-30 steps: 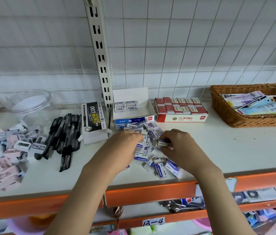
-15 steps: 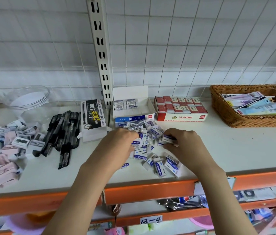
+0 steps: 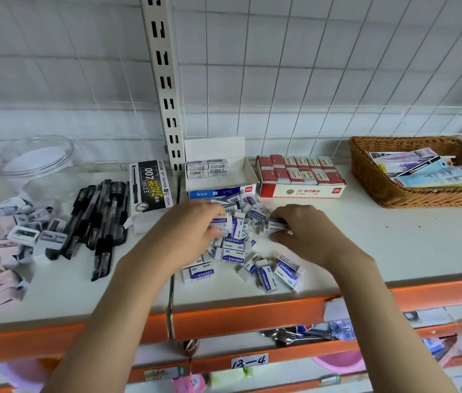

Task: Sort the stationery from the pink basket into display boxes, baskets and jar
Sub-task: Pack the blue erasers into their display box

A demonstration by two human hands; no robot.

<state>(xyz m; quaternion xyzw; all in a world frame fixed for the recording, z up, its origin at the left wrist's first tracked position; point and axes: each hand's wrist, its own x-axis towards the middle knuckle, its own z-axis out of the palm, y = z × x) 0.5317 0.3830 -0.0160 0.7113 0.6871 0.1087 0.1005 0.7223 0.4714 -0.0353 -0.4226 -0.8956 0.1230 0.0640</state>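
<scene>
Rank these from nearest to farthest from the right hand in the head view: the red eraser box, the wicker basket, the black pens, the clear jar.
From the right hand:
1. Red eraser box, just behind it.
2. Wicker basket, at the back right of the shelf.
3. Black pens, to its left, beyond the left hand.
4. Clear jar, far back left.

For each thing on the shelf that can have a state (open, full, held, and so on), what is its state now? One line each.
Blue eraser box: lid up, partly filled, one end row only.
Red eraser box: open, full.
Loose erasers: scattered pile before the blue box.
Left hand: grips an eraser.
Right hand: pinches an eraser.
Wicker basket: holds flat packets.
Clear jar: appears empty.
Black pens: loose heap.
007 pen box: lying, end flap open.
</scene>
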